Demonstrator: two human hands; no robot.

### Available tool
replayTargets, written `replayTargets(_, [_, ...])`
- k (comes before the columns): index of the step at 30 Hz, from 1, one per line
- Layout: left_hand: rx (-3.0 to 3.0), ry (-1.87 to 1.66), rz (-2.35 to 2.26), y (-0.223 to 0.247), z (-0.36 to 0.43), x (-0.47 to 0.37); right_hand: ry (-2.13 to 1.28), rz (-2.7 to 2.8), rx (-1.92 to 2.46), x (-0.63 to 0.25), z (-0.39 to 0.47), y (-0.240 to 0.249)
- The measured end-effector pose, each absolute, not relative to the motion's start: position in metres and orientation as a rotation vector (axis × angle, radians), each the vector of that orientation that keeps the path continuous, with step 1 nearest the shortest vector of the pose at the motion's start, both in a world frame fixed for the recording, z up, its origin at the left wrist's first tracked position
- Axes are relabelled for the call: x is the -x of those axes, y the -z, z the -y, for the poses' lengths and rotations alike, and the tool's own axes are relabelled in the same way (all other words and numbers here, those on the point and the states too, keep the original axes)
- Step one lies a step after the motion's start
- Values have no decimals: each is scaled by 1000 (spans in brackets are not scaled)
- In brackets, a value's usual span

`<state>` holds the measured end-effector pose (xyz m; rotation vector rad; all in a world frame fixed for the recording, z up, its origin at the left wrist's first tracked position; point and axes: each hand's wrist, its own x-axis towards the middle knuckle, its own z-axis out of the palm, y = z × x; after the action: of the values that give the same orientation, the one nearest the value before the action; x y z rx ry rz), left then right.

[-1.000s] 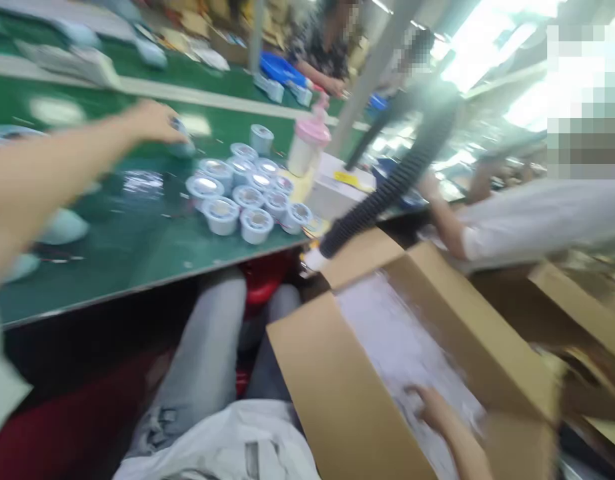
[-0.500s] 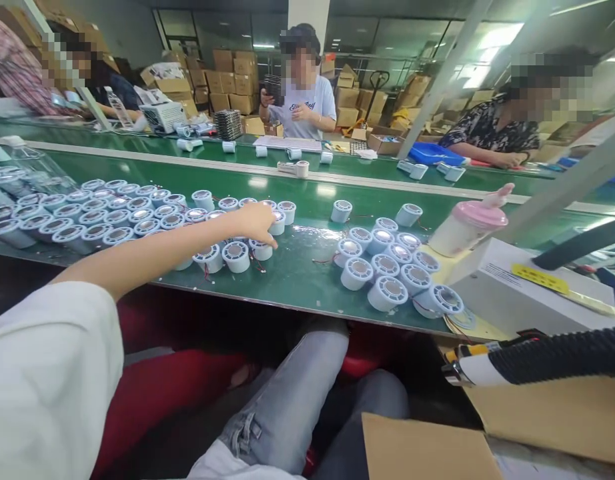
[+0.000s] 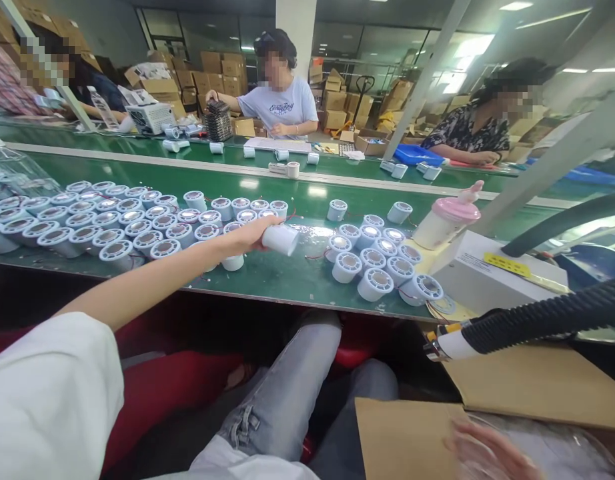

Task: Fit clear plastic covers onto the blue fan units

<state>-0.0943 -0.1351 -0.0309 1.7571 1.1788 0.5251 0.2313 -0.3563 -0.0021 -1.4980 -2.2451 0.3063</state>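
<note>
My left hand (image 3: pixel 260 232) is closed around a pale blue cylindrical housing (image 3: pixel 283 240), tipped on its side just above the green work surface (image 3: pixel 277 283). Rows of similar housings (image 3: pixel 120 250), with slotted rims and silvery round centres, stand to the left of and behind that hand. Another cluster of them (image 3: pixel 375 283) stands to the right, some with thin red and dark wires. At the lower right, my right hand (image 3: pixel 492 450) is over an open cardboard box (image 3: pixel 407 433) with clear plastic inside. Motion blurs its fingers, so its grip is unclear.
A pink-lidded cup (image 3: pixel 445 217) and a white box-shaped device (image 3: pixel 497 270) stand right of the cluster. A black ribbed hose (image 3: pixel 547 313) juts in above the carton. A clear bottle (image 3: pixel 20 167) is far left. Co-workers (image 3: pixel 280 97) sit across the line.
My left hand has lifted a housing off the surface and tipped it sideways. My right hand has come into view at the lower right. The co-worker opposite has reached toward a dark stack.
</note>
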Motion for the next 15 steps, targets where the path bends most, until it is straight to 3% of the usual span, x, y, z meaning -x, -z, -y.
replayTargets(7, [-1283, -118, -543, 72, 237, 6, -234, 2205, 1624, -185, 346, 24])
replayTargets(12, [-1398, -151, -364, 76, 264, -15, -43, 2229, 1867, -198, 374, 38])
replayTargets(15, [-1781, -258, -383, 69, 267, -14, -362, 2187, 1968, -199, 370, 38])
